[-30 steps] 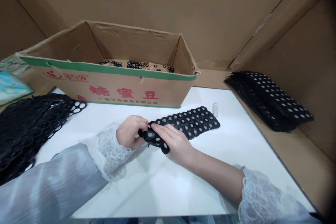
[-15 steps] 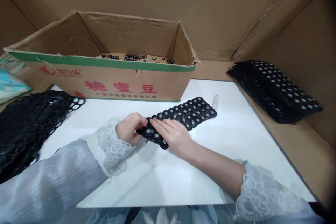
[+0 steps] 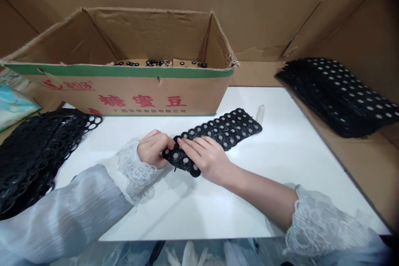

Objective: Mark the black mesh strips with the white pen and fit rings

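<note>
A black perforated sheet point(image 3: 229, 126) with rows of pale round discs lies slantwise on the white table. My left hand point(image 3: 154, 148) is closed at the sheet's near left corner, thumb and curled fingers pinching its edge; part of the fingertips is hidden. My right hand point(image 3: 208, 158) lies across the sheet from the right, fingers stretched out together and pressed flat on its top. Its fingertips come close to the left hand's thumb, and its own thumb is hidden. The far right end of the sheet rests uncovered on the table.
Behind stands an open cardboard box point(image 3: 140, 91) with small black rings inside. At left is a heap of black ring-holed sheets point(image 3: 34, 153); at right, a stack of dotted black sheets point(image 3: 339, 95). A small clear piece point(image 3: 260, 114) lies beyond the sheet, on the white table point(image 3: 218, 216).
The camera view has shifted slightly. Both hands keep nearly the same place on the sheet, and no clear change in their hold shows.
</note>
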{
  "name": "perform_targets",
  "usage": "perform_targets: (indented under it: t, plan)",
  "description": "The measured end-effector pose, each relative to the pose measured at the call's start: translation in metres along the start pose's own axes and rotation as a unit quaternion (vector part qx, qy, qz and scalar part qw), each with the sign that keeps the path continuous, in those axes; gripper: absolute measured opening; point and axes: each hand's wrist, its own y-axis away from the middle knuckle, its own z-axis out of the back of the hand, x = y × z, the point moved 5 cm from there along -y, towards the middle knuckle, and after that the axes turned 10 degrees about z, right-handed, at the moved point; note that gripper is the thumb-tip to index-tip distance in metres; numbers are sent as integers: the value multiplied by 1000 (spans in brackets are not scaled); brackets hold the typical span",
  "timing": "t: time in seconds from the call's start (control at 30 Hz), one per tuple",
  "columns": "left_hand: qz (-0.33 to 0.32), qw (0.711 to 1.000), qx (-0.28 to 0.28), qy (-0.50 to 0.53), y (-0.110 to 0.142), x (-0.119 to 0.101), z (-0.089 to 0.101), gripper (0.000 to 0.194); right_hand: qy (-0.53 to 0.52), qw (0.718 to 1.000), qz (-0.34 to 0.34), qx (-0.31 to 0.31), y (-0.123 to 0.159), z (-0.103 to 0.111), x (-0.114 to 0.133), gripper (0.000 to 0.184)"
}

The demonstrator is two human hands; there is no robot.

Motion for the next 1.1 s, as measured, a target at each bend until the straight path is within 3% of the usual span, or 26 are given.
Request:
perform_targets:
  t: [0.5, 0.73, 0.87, 1.0, 1.1]
  plan:
    - [-15, 999, 3, -39, 2, 0, -4, 18, -34, 999, -23, 19, -3, -8, -5, 34]
    - [-89, 994, -22, -61, 1, -1, 7, 36, -43, 997, -62, 31, 1, -10, -13, 39]
    - [-135, 987, -25, -80, 1, 3, 4, 28, -70, 994, -76, 28, 2, -11, -15, 42]
    - [-221, 970, 17, -95, 4, 0, -7, 22, -145, 979, -146, 3, 8, -9, -25, 51]
    - [-173, 985, 9, -19, 0, 3, -3, 21, -201, 956, -210, -43, 13, -6, -33, 55]
